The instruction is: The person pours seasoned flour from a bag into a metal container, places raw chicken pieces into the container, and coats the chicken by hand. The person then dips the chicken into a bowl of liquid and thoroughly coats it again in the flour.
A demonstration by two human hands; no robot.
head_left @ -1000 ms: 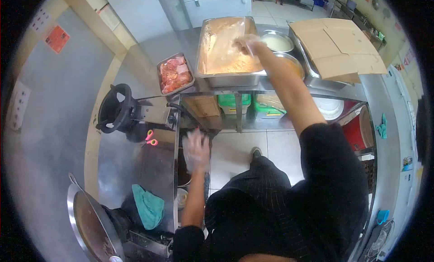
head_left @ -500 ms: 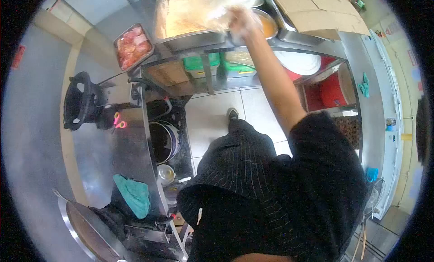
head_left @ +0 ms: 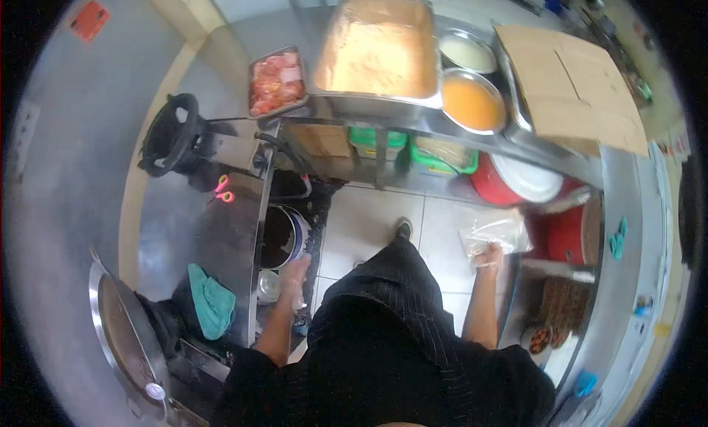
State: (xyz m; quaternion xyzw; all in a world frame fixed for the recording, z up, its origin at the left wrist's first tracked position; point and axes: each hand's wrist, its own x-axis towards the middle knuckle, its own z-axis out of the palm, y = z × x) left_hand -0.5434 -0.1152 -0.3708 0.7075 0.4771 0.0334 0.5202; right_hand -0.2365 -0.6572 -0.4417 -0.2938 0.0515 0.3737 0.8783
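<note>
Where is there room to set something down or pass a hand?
The left counter has bare steel between the scissors and green cloth and, at the corner, between the burner and meat tray. Open floor lies between the shoe and the plastic in the right hand. The back counter is crowded: powder tray, two bowls, cardboard.

Light's bright, edges warp (bkgd. sl. blurry).
</note>
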